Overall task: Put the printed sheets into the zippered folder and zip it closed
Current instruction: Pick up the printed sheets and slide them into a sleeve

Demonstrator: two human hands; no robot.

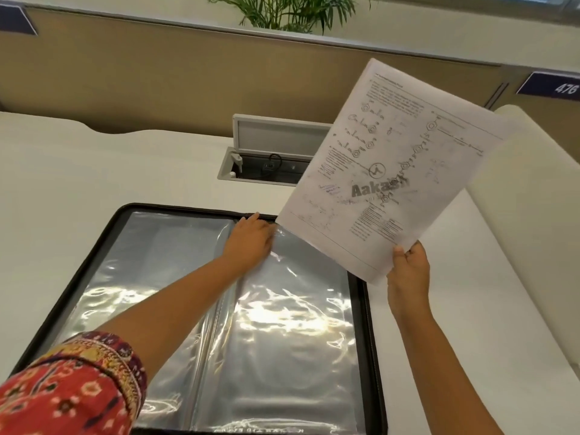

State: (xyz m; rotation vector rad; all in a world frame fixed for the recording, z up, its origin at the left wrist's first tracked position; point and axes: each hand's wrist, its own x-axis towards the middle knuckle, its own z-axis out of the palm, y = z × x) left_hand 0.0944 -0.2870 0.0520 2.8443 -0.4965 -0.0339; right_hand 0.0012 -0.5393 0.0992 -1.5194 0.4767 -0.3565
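Right hand pinches the printed sheets, watermarked "Aakash", raised above the desk. Left hand, fingers straight, presses a clear sleeve inside the zippered folder, lying open on the desk. Wall plate: "476".

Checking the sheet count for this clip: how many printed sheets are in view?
1 for certain: the printed sheet held up in the right hand, above the open zippered folder. More may be stacked behind it. The left hand rests on a clear sleeve.

printed sheet: watermark "Aakash", small print unreadable | blue sign on partition: "476"
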